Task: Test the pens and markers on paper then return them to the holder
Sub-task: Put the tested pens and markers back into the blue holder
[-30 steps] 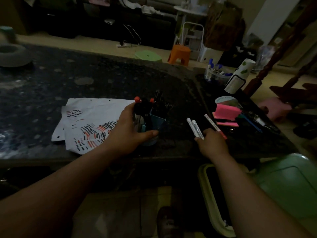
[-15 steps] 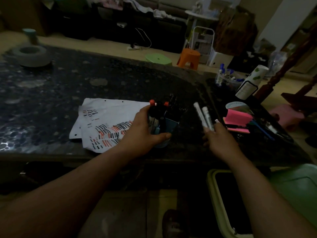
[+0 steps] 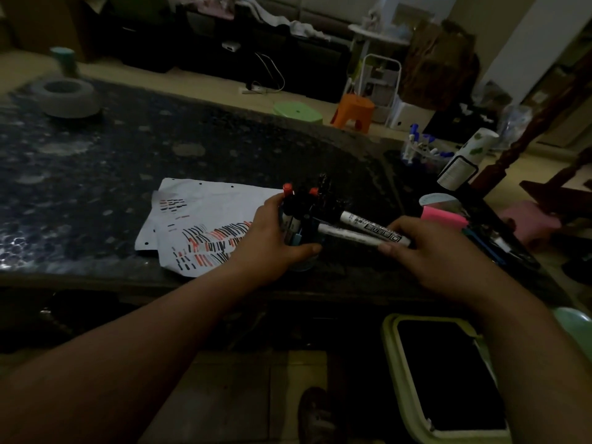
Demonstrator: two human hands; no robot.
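My left hand (image 3: pixel 272 238) grips the blue pen holder (image 3: pixel 302 251) near the table's front edge. Several dark and red-capped markers (image 3: pixel 307 200) stand in it. My right hand (image 3: pixel 429 251) holds two white markers (image 3: pixel 362 230) side by side, tilted almost flat, their dark tips pointing left and touching the holder's rim. White paper sheets (image 3: pixel 208 216) covered with black and red test strokes lie just left of the holder, partly under my left hand.
Pink sticky notes (image 3: pixel 443 219), loose pens (image 3: pixel 493 248), a white bottle (image 3: pixel 464 158) and a clear tub of markers (image 3: pixel 423 152) crowd the table's right end. A grey ring-shaped bowl (image 3: pixel 65 97) sits far left. A bin (image 3: pixel 448 376) stands on the floor below the table's edge.
My right hand lifted the two white markers off the table, swung them from upright to nearly flat and brought their tips to the holder. My left hand kept hold of the holder.
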